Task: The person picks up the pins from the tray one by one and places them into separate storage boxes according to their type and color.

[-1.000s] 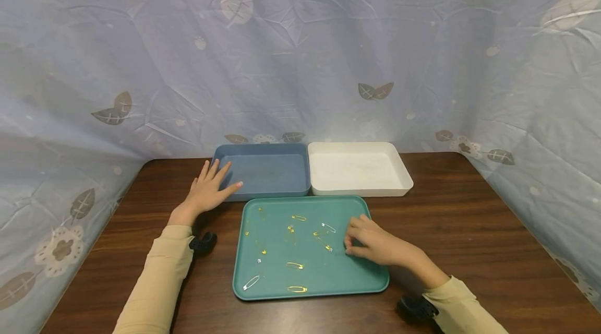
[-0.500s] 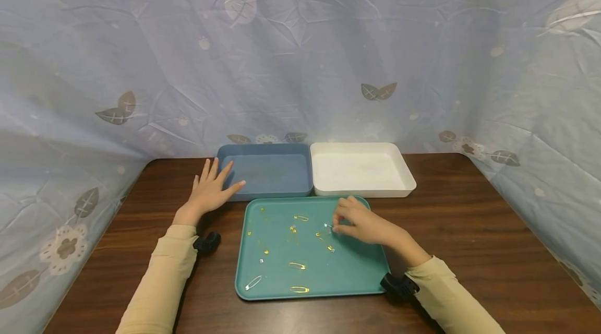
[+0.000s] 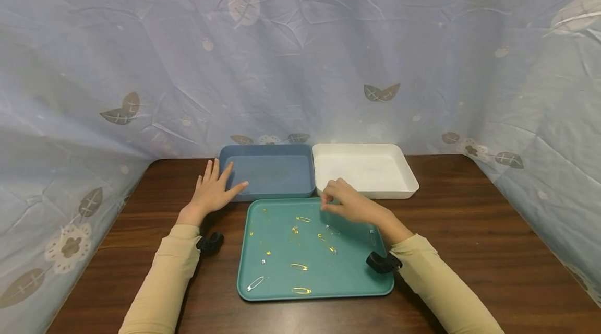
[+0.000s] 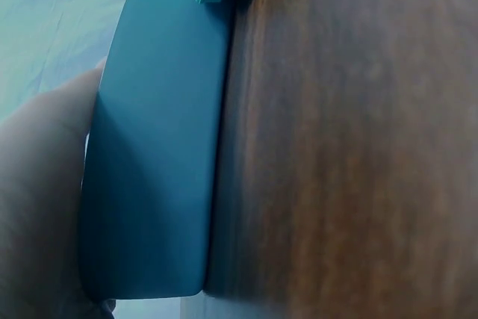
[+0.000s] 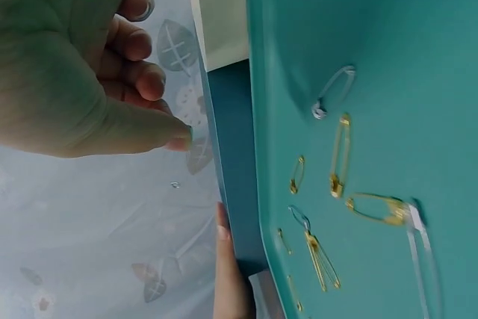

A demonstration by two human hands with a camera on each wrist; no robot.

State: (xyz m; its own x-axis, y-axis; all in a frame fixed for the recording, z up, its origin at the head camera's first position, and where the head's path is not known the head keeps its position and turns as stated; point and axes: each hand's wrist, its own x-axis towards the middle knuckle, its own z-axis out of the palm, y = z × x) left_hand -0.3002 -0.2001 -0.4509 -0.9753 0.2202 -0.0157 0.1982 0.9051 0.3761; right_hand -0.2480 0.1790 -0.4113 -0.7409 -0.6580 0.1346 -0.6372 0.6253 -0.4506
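A teal tray [image 3: 357, 271] lies on the brown table with several gold safety pins [image 3: 302, 218] and a silver one [image 3: 255, 283] scattered on it. My right hand [image 3: 340, 199] hovers over the tray's far edge, near the seam between the blue tray [image 3: 267, 172] and the white tray [image 3: 363, 169]. Its thumb and forefinger [image 5: 175, 121] pinch together on something too small to make out. In the right wrist view a silver pin [image 5: 332, 91] and gold pins [image 5: 340, 155] lie on the teal tray [image 5: 388, 35]. My left hand [image 3: 213, 190] rests flat on the table, fingers straight, against the blue tray's [image 4: 149, 169] near left corner.
A blue leaf-print cloth [image 3: 300, 62] hangs behind and to both sides of the table [image 3: 469, 229]. The blue and white trays hold nothing that I can see. A black wrist camera [image 3: 382, 262] sits over the teal tray's right side.
My right hand pinched at a pin near the tray's middle, then rose and moved up-left to the far edge. The left hand stayed put.
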